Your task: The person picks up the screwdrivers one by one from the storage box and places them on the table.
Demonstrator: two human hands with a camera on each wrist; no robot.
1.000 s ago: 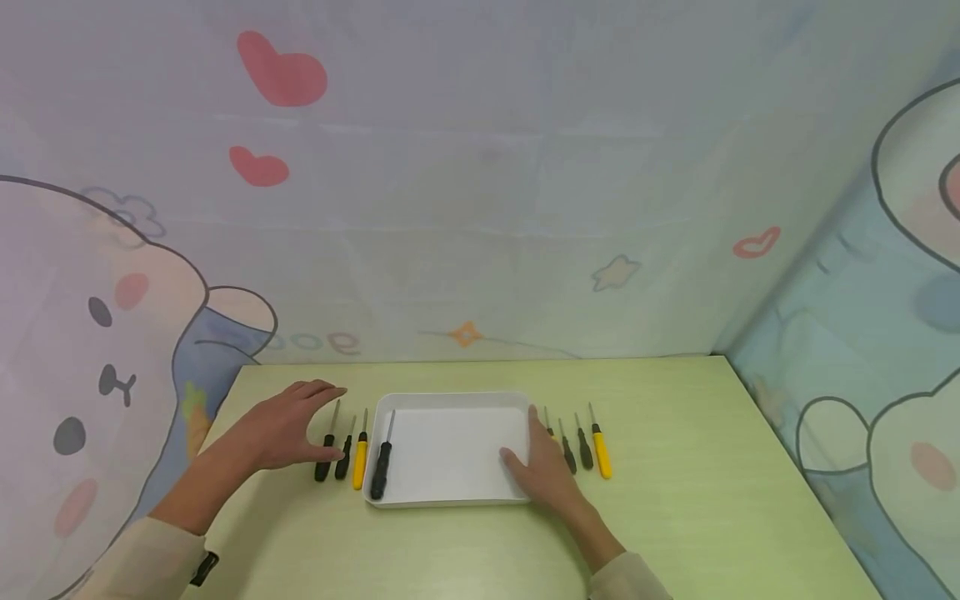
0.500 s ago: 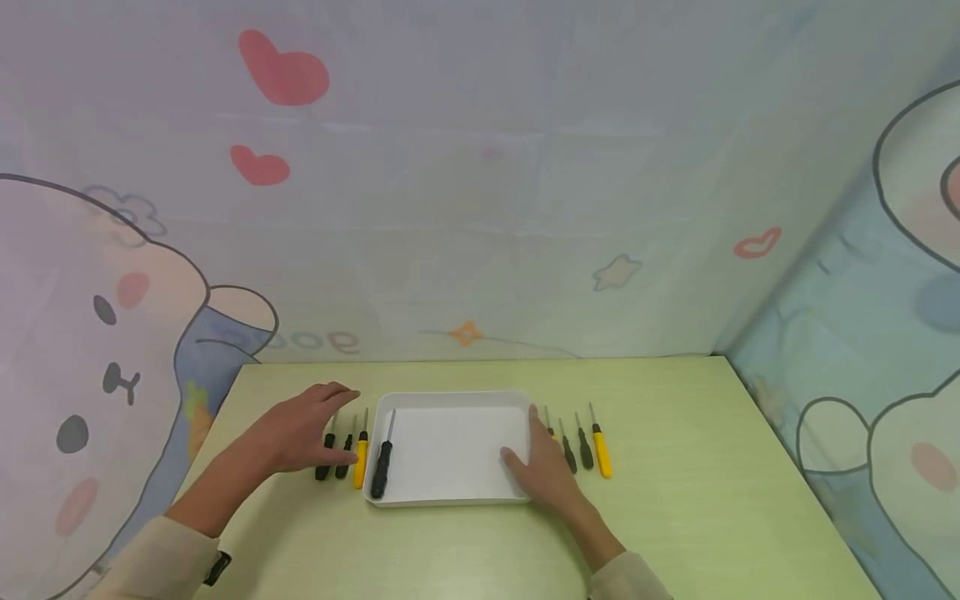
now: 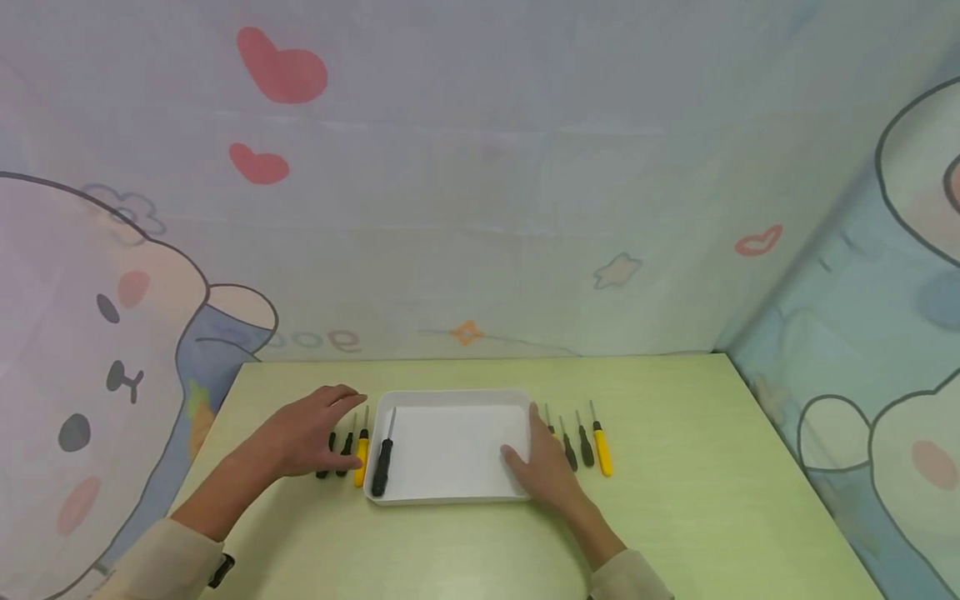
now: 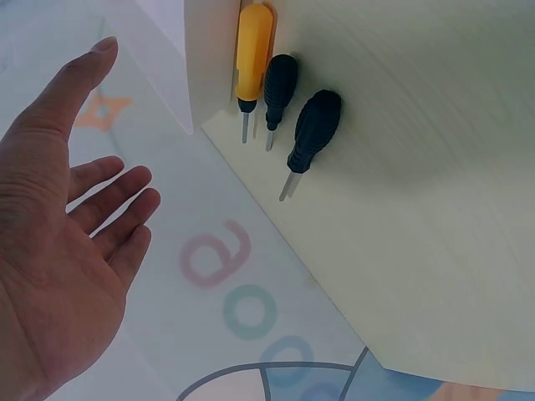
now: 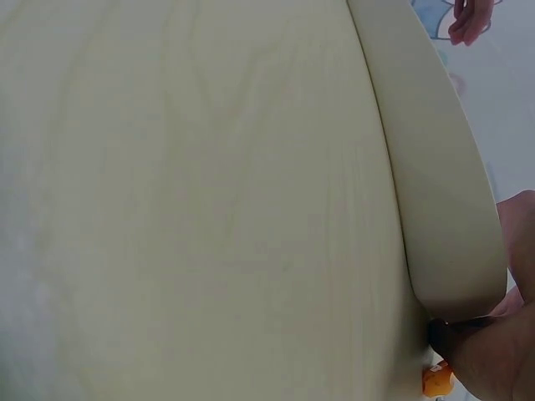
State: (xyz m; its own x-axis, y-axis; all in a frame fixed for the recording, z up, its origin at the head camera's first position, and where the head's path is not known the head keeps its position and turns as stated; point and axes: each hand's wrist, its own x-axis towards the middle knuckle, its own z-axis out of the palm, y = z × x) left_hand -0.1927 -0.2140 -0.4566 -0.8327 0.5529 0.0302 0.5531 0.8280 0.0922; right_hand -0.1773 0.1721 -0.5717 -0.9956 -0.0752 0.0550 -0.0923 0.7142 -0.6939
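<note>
My left hand (image 3: 309, 435) hovers over the screwdrivers left of the white tray (image 3: 457, 502), thumb and fingers spread with nothing between them. Below it lie a yellow screwdriver (image 3: 361, 462) and two black screwdrivers, partly covered in the head view. The left wrist view shows the straightened hand (image 4: 67, 251) apart from the larger black screwdriver (image 4: 316, 129), the smaller black screwdriver (image 4: 280, 83) and the yellow one. Inside the tray, along its left side, lies a long black screwdriver (image 3: 383, 467). My right hand (image 3: 551, 471) grips the tray's right edge, thumb inside, fingers outside.
Right of the tray lie a yellow-handled screwdriver (image 3: 603, 452), two dark screwdrivers, and another partly hidden by the right hand. The light green table (image 3: 675, 500) ends at a printed cloth backdrop (image 3: 480, 208) behind and at the sides.
My left hand has shifted right and slightly down, toward the yellow screwdriver and the tray, still spread. The right hand and tray stay in place.
</note>
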